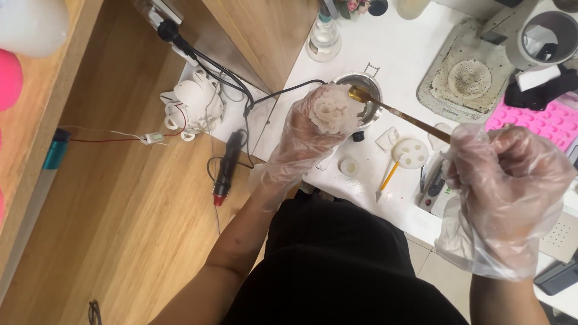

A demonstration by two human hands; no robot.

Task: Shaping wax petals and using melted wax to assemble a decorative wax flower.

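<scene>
Gripping white mould (pixel 330 112) in left hand (pixel 307 135), right hand (pixel 509 180) fisting long spoon (pixel 397 112). Keeping mould level over far metal pot (pixel 368 90), tipping slowly.

we see our left hand (pixel 313 129) raised over the table (pixel 385 48), closed around a round mould (pixel 332 111). just beyond it sits a small pot (pixel 367 90), and the bowl of a long spoon (pixel 397 112) lies between mould and pot, its handle running back to our right hand (pixel 509 183). between the two hands, on the table, lie a round disc (pixel 411 151) and a pencil (pixel 388 177). beyond the right hand stands a scale (pixel 466 75), with a tray mould (pixel 542 120) to its right. left of the left hand lie cables (pixel 235 90) and a plug (pixel 224 174).
</scene>
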